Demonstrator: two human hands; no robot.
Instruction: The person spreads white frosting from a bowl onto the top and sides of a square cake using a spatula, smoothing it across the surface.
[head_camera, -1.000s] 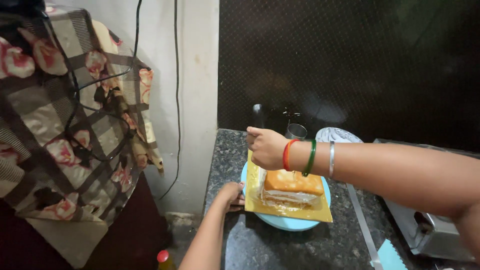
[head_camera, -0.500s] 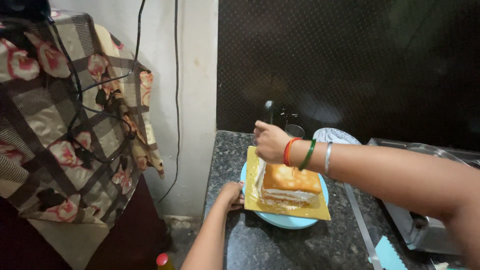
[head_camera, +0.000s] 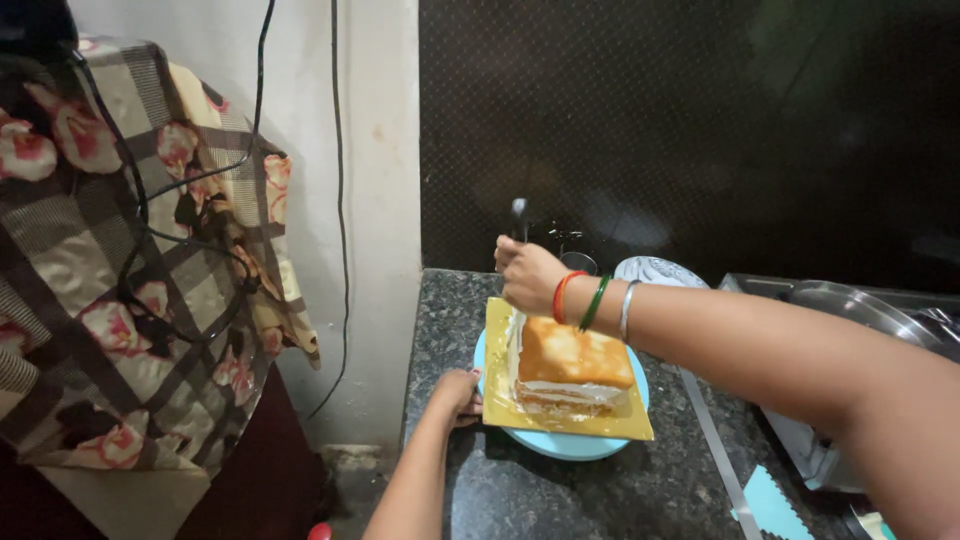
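Our right hand (head_camera: 527, 275), fist clamped on a tool handle (head_camera: 519, 216) whose blade stays hidden, hides the cake (head_camera: 572, 362) edge, while our left hand (head_camera: 456, 394) grips the blue turntable (head_camera: 560, 444) rim beside the steel tray (head_camera: 850, 305).

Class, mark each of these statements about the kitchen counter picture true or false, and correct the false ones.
1. The cake sits on a yellow board. True.
2. The board rests on a red stand. False: the stand is light blue.
3. The right hand has its grip on a tool handle at the cake's far corner. True.
4. The left hand is lifted clear of everything. False: it touches the stand's edge.
5. The counter is white. False: it is dark speckled stone.
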